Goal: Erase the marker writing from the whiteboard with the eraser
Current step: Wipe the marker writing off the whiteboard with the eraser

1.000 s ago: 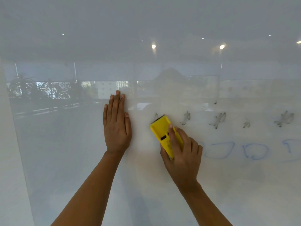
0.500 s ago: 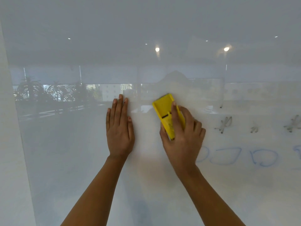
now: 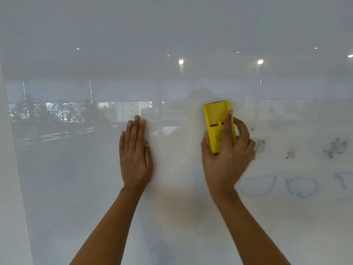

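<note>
A glossy whiteboard [image 3: 76,188] fills the view. My right hand [image 3: 227,161] grips a yellow eraser [image 3: 216,119], held nearly upright and pressed to the board right of centre. Smudged black marks [image 3: 335,147] and blue marker loops [image 3: 257,185] lie on the board to the right of that hand. My left hand [image 3: 134,153] rests flat on the board, fingers together and pointing up, holding nothing. The board between the two hands looks wiped.
The whiteboard's left edge [image 3: 11,169] runs down the left side, with pale wall beyond it. The glossy surface reflects ceiling lights [image 3: 180,62], palm-like plants [image 3: 38,109] and a window.
My right hand has swept the eraser up and to the right, turning it from tilted to almost upright. Two black marks near the eraser are gone. My left hand stays flat in place.
</note>
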`<state>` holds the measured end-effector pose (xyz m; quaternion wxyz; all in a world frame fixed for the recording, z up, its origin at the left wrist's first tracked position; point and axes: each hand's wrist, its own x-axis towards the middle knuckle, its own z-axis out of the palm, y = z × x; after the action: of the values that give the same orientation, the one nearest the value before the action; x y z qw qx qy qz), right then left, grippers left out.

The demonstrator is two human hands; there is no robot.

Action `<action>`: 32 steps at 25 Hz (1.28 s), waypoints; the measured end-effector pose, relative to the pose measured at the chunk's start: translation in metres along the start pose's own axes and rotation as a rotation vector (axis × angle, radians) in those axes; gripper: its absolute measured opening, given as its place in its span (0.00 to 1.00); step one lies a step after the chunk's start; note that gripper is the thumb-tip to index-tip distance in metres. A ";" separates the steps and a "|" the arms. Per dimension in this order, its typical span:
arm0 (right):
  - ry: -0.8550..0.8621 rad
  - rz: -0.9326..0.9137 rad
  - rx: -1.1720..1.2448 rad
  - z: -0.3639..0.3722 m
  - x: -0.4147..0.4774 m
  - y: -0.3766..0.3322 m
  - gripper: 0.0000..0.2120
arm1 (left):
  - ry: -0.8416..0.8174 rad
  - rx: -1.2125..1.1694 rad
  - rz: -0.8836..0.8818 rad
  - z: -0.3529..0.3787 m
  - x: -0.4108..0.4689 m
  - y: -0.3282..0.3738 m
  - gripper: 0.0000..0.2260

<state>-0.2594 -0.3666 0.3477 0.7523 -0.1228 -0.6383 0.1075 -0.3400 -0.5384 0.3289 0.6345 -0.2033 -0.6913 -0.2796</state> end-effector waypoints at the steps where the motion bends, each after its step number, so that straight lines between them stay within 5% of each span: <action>1: -0.025 -0.039 0.012 0.003 0.000 -0.014 0.29 | 0.000 0.004 0.001 0.000 0.000 0.000 0.22; 4: -0.192 -0.499 -0.019 0.007 -0.021 -0.041 0.33 | -0.004 -0.015 -0.002 -0.001 0.000 0.000 0.21; 6: -0.211 -0.633 -0.019 0.008 -0.017 -0.044 0.32 | 0.000 -0.028 -0.007 -0.001 0.000 0.000 0.21; 9: -0.120 -0.488 0.008 0.012 0.019 -0.039 0.32 | 0.009 0.005 0.009 0.000 -0.001 0.000 0.21; 17: 0.154 0.347 -0.019 -0.012 0.050 0.047 0.30 | 0.016 0.028 0.015 0.002 -0.001 -0.001 0.22; 19: 0.092 0.184 0.002 -0.010 0.023 0.033 0.29 | 0.023 0.034 0.013 0.003 -0.001 -0.001 0.22; 22: -0.127 -0.318 -0.012 -0.010 -0.033 0.011 0.27 | 0.018 0.030 0.021 0.002 -0.001 -0.001 0.22; 25: -0.201 -0.549 -0.044 -0.013 -0.037 0.027 0.29 | 0.015 0.024 0.016 0.001 -0.001 0.000 0.21; 32: 0.021 -0.015 -0.074 -0.006 0.036 0.017 0.28 | -0.028 0.014 0.000 -0.004 -0.001 0.002 0.21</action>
<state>-0.2480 -0.3390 0.3753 0.7546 -0.1468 -0.6349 0.0770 -0.3358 -0.5395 0.3286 0.6260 -0.2028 -0.7021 -0.2720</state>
